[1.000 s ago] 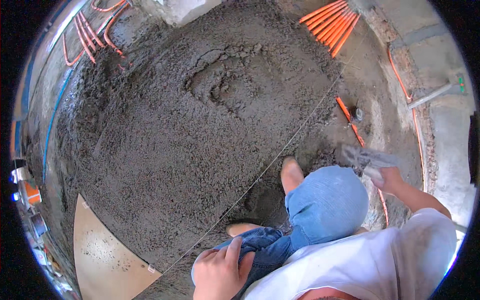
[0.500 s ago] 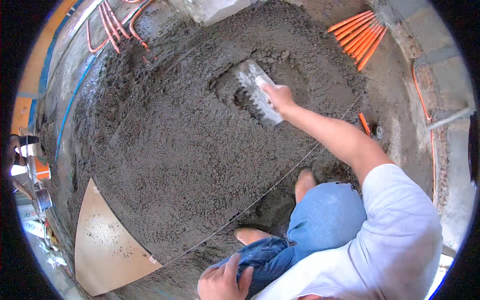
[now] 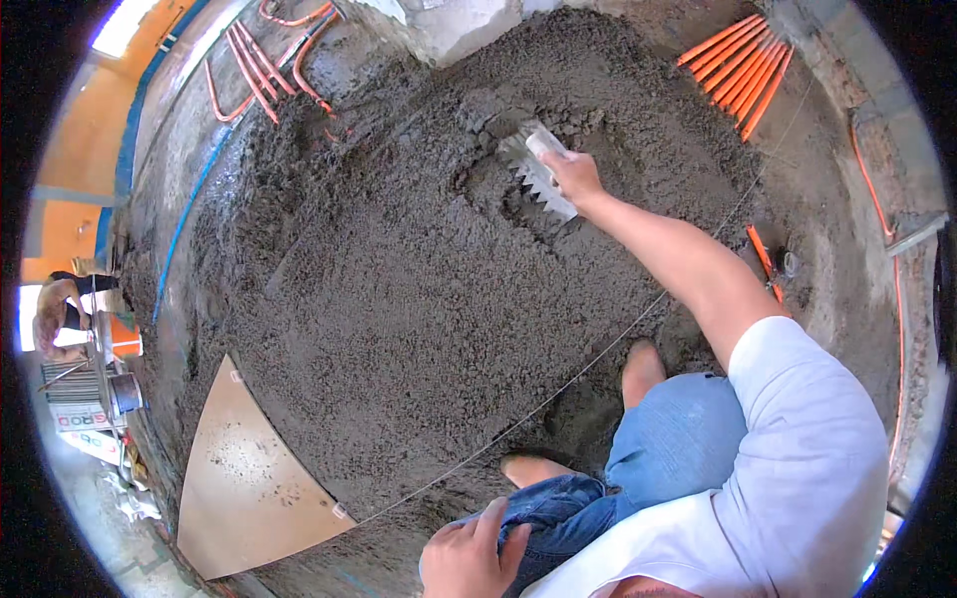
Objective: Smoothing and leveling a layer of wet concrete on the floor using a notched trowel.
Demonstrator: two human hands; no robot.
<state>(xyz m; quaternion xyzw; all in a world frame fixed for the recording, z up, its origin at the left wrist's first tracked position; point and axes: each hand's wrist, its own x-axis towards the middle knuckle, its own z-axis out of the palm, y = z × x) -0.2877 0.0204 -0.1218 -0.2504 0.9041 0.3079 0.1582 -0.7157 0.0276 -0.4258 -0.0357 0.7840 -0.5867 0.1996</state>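
Note:
My right hand (image 3: 571,177) grips the white handle of a steel notched trowel (image 3: 533,184), which lies within a rough hollow in the wet grey mortar bed (image 3: 429,299). The toothed edge faces left. My left hand (image 3: 473,556) rests on my denim-clad knee, its bent fingers slightly apart, holding nothing. A thin taut string (image 3: 565,389) crosses the mortar diagonally, just beyond my bare feet (image 3: 643,374). At lower left a beige tile (image 3: 239,488) with mortar specks lies at the string's end.
Orange pipe bundles (image 3: 738,75) emerge at upper right, more pipes (image 3: 259,75) at upper left, beside a blue pipe (image 3: 189,224). A short orange conduit (image 3: 760,254) lies right, near the wall. At far left another person (image 3: 55,319) bends near an orange bucket (image 3: 127,337).
My right hand has swung from beside my right leg out into the hollow with the trowel, edging slightly farther forward since half a second ago. The view has shifted, revealing more of the other person.

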